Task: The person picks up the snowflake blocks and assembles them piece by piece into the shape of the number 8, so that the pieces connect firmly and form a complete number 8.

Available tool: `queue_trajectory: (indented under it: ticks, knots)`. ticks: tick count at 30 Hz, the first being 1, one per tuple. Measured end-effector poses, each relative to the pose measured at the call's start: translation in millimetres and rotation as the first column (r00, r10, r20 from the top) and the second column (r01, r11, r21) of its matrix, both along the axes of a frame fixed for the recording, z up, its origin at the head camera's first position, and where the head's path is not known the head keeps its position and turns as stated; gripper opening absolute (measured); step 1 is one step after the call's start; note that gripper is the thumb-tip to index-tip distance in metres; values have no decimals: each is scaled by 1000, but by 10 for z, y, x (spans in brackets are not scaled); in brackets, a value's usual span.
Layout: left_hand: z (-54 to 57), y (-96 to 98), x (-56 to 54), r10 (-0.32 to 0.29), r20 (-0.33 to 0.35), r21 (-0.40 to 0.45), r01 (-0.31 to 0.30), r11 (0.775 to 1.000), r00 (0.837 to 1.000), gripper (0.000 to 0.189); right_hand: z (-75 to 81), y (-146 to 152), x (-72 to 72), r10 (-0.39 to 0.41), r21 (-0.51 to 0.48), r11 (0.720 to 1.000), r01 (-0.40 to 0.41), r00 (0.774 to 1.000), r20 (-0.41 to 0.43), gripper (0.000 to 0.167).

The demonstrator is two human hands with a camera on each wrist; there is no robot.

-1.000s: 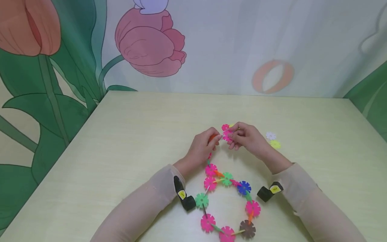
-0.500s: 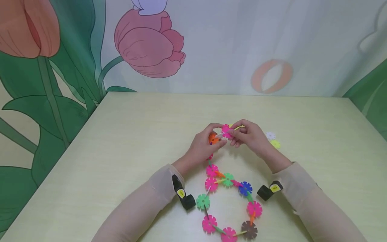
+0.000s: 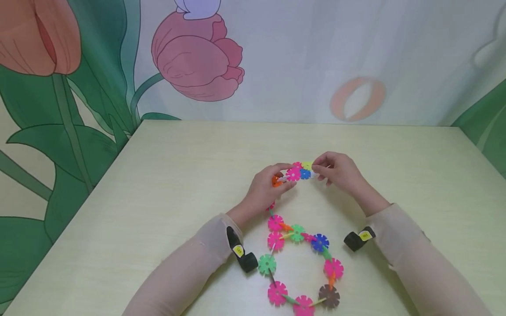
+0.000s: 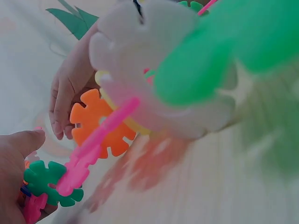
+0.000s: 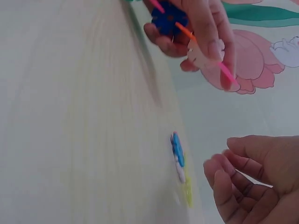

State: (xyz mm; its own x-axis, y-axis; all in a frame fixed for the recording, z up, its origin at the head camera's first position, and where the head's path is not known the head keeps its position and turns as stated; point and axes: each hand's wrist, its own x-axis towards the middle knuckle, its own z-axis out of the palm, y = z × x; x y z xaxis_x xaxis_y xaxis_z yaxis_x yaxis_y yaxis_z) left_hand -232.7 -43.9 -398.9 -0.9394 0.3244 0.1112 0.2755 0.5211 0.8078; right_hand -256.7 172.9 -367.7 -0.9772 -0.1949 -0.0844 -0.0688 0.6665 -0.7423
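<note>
In the head view my left hand holds the upper end of a chain of slotted flower discs, with an orange disc and a pink disc near its fingers. The right wrist view shows its thumb pressing a white disc, with the pink one edge-on beyond. My right hand stands just right of the pink disc. Its fingers are loosely curled with nothing between them in the right wrist view. Loose blue and yellow discs lie beside it.
The rest of the chain forms a loop on the pale table, with a brown disc and a green disc among the pink ones. A curtain with painted flowers hangs behind the table's far edge.
My right hand has let go of the pink disc and drawn back to the right, uncovering the loose blue disc. The left hand stays nearly in place, holding the chain.
</note>
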Motion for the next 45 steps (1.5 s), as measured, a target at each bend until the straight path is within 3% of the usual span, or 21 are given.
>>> queue_trajectory:
  ticks: [7, 16, 21, 29, 39, 45]
  knots:
    - [15, -13, 14, 16, 14, 4, -16, 1000, 1000, 48, 8, -6, -207, -5, 181, 984, 3, 1000, 12, 28]
    - [-15, -20, 27, 11, 4, -9, -11, 1000, 1000, 44, -49, -108, -417, 65, 382, 922, -64, 998, 12, 39]
    - [-24, -2, 26, 9, 7, -17, -9, 1000, 1000, 45, -50, -147, -453, 85, 407, 909, -89, 996, 27, 40]
    - [-20, 7, 19, -1, -12, -19, 0, 1000, 1000, 44, -50, -160, -476, 75, 395, 913, -98, 994, 74, 39]
    - [-18, -9, 21, 1, -9, -18, -1, 1000, 1000, 44, -48, -167, -458, 79, 363, 927, -100, 994, 70, 37]
    - [-40, -3, 11, 14, 4, -25, -14, 1000, 1000, 45, -40, -151, -460, 113, 384, 915, -126, 992, 54, 36]
